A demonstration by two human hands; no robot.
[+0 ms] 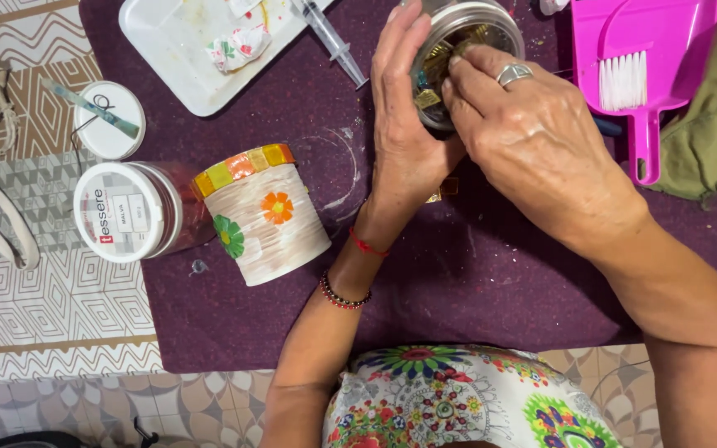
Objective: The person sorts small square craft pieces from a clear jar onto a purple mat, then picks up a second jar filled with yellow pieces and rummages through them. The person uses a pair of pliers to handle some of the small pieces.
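Left hand [404, 124] wrapped around the side of a clear round jar with a metal rim [491, 17], tilted toward the camera near the top edge of the view, holding it steady. Right hand [533, 133], silver ring on one finger, with fingertips pinched together and dipped into the jar's mouth among small gold and coloured mosaic tiles [429, 79]; closed as if picking, though whether a tile is actually caught between the fingers cannot be told

Just left of the left wrist, lying on its side on the purple felt mat [475, 282]: a cream-coated tin can [263, 216] with one band of yellow and orange square tiles along its rim, plus an orange flower and a green flower on its wall. Rim band looks complete on the visible side; most of the wall bare, so decoration judged early to midway, far side hidden. One loose amber tile [448, 187] on the mat under the hands

Open room: a broad bare stretch of mat between the forearms and the near edge. Crowded elsewhere: white-lidded plastic jar [130, 211] touching or just beside the can, white rectangular tray [201, 50] and a plastic syringe [334, 37] near the jar's left, pink dustpan with a white-bristled brush [641, 75] close on the right
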